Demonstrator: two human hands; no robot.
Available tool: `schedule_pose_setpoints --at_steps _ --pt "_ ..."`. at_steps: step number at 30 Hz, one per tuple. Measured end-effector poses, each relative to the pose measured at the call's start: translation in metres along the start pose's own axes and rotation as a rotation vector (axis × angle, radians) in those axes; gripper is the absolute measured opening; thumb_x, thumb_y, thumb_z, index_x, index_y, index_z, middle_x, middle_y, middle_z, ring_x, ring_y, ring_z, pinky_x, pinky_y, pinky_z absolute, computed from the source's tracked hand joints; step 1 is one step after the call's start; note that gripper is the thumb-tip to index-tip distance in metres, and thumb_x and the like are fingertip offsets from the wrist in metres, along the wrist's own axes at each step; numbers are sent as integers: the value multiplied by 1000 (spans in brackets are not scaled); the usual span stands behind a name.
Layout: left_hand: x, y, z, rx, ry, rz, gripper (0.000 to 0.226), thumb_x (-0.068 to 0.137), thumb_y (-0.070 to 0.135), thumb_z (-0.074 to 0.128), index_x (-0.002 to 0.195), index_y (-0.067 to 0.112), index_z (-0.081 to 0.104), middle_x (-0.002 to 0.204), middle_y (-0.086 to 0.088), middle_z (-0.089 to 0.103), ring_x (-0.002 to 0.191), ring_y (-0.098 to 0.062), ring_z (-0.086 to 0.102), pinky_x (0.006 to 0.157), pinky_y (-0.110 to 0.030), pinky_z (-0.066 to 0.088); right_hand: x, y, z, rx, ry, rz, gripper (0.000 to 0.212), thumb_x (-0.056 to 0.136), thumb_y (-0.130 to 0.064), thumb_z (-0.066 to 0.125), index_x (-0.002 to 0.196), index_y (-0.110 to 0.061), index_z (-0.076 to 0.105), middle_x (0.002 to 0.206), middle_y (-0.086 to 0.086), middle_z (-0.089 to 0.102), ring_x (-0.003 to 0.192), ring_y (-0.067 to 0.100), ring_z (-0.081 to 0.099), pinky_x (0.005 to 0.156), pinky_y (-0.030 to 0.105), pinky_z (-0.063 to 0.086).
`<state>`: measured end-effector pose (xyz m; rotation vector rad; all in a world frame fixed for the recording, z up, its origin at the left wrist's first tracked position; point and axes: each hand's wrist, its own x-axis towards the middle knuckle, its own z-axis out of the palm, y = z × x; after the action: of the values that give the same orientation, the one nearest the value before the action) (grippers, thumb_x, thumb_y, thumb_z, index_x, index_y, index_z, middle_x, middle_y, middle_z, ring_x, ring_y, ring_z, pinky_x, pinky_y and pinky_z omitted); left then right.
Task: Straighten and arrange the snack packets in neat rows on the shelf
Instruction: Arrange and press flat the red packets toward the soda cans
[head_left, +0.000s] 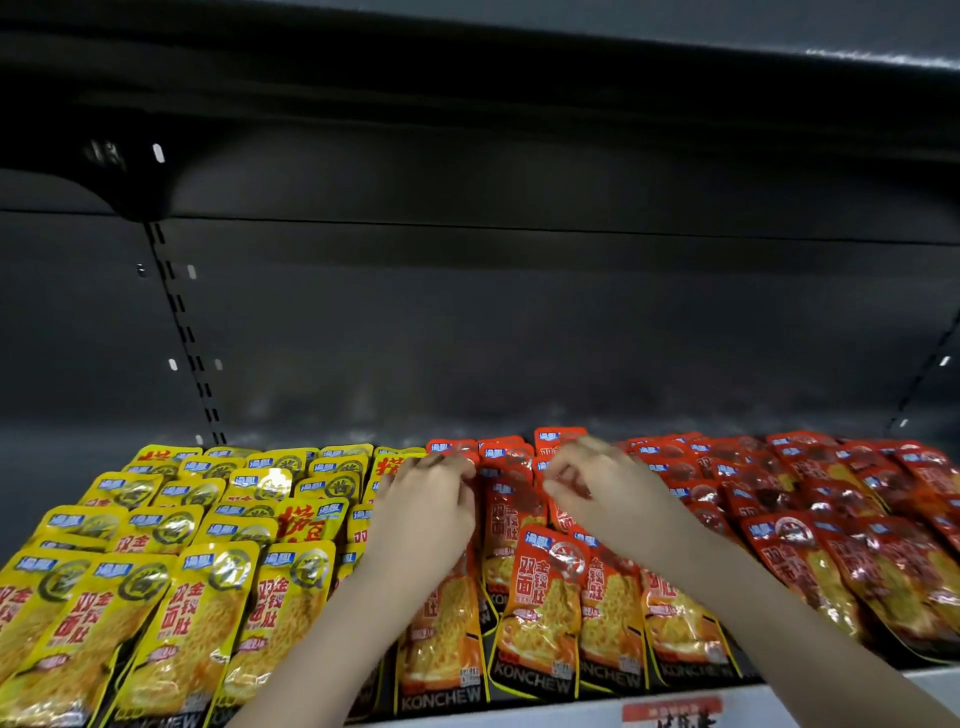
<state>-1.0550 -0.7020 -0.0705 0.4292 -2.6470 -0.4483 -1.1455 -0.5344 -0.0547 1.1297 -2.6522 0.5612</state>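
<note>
My left hand (426, 514) is down on the glossy orange foil snack packets (540, 597), fingers curled over the top edges of the rear ones. My right hand (608, 499) is just beside it, fingers hooked on tops in the same block; it's blurred, so I can't tell how firm either grip is. Left of the orange block, yellow foil packets (208, 597) overlap in rows. Right of it lie darker red foil packets (831, 519). Behind it stands a dark grey metal back panel (519, 338). In front, a red price label (670, 712) sits on the pale shelf edge (857, 691).
</note>
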Motion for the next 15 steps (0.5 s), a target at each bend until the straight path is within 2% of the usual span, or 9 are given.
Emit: schedule_pose_setpoints --at_steps 2,4,8,10,12,13,15 --pt "-6 -1 -1 12 -60 5 31 94 25 41 120 28 56 123 6 59 116 -18 50 96 -34 41 -14 0 -3 -13 -138 21 29 90 -49 50 108 -28 57 107 -13 52 98 5 53 88 30 46" --pt "-14 -1 2 84 -88 27 34 95 32 38 127 28 50 129 7 53 121 -18 45 100 -34 39 -24 1 0 -58 -258 45 44 86 -57 51 117 -27 51 116 -11 48 110 7 49 92 32 43" --pt "-35 0 16 259 -142 62 52 95 45 36 142 21 31 144 4 33 133 -22 30 109 -40 29 -33 -2 10 -133 -341 35 53 85 -59 51 126 -26 45 121 -8 41 121 11 39 104 37 33" --pt "-42 1 19 292 -137 76 58 88 46 52 136 16 42 140 -1 42 129 -26 41 103 -45 38 -33 -4 12 -128 -337 25 51 87 -55 51 128 -25 44 122 -8 41 123 12 38 107 37 29" --pt "-45 -5 27 298 -91 105 56 69 45 74 114 13 64 122 -6 61 109 -29 60 83 -47 52 -32 -6 12 -92 -338 23 47 89 -51 52 127 -24 44 122 -7 40 123 12 37 108 35 28" --pt "-46 -7 30 311 -74 113 54 63 44 78 106 13 68 116 -7 65 102 -29 64 77 -46 54 -30 -8 13 -68 -335 25 45 89 -48 54 126 -24 44 122 -7 39 123 12 35 107 34 29" --pt "-47 -8 32 324 -79 117 51 60 44 80 101 15 70 114 -7 66 98 -30 65 76 -46 54 -27 -10 15 -22 -314 19 44 89 -44 56 126 -24 43 120 -9 37 123 11 33 107 31 29"
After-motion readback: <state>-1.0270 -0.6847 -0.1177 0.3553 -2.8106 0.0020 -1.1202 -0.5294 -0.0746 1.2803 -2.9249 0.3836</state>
